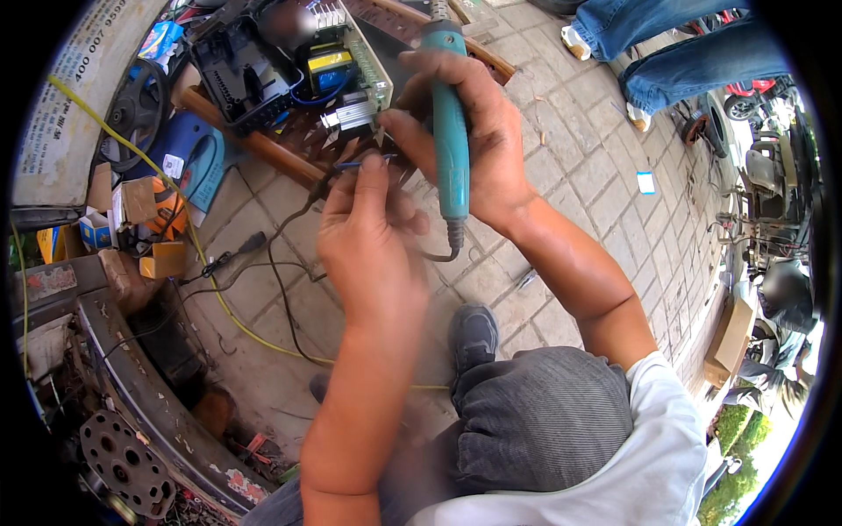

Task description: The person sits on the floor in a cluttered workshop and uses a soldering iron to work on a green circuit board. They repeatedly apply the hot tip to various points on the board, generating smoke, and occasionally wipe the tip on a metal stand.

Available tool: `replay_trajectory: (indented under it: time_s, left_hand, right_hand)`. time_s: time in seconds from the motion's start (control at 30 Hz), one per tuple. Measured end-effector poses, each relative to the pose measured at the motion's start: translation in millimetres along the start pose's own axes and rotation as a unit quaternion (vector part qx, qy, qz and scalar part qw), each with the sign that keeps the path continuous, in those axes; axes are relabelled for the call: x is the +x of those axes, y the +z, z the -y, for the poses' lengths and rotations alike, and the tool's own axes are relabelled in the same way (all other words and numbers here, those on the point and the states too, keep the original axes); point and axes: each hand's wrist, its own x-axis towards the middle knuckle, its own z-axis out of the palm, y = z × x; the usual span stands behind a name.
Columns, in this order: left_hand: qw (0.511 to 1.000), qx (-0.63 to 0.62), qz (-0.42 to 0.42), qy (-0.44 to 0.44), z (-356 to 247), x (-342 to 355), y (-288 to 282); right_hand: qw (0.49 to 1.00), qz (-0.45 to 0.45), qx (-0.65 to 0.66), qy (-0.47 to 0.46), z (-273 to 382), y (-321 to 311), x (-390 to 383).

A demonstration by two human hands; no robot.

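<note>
A: From the head camera, what's held?

B: Right hand (474,140) grips a teal soldering iron (450,131); left hand (368,237) pinches a thin wire (364,161) just below the circuit board (338,61).

A: Advice?

B: I'd keep the wire steady and the tip off the fingers.

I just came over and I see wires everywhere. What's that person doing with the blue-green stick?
A person is crouched over paving stones. Their right hand grips a teal soldering iron, its cord hanging from the lower end. Their left hand pinches a thin wire right beside it. Just beyond the hands lies an open circuit board with a yellow part and metal fins. A yellow cable and small boxes lie to the left.
</note>
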Motion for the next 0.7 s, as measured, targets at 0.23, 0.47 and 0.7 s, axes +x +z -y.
replay_trajectory:
  time_s: [0.23, 0.47, 0.7]
  left_hand:
    - [0.991, 0.045, 0.023, 0.121, 9.5, 3.4, 1.1]
    - [0.985, 0.094, -0.001, 0.147, 12.7, 1.9, 11.4]
    - [0.996, -0.067, 0.053, -0.026, 16.2, -17.5, 7.1]
  right_hand:
    - [0.997, -0.054, 0.058, 0.006, -2.6, 9.5, -0.4]
    - [0.992, -0.1, 0.057, 0.056, 10.4, 7.4, 11.4]
    - [0.992, -0.104, 0.049, 0.051, 12.8, 1.7, 13.0]
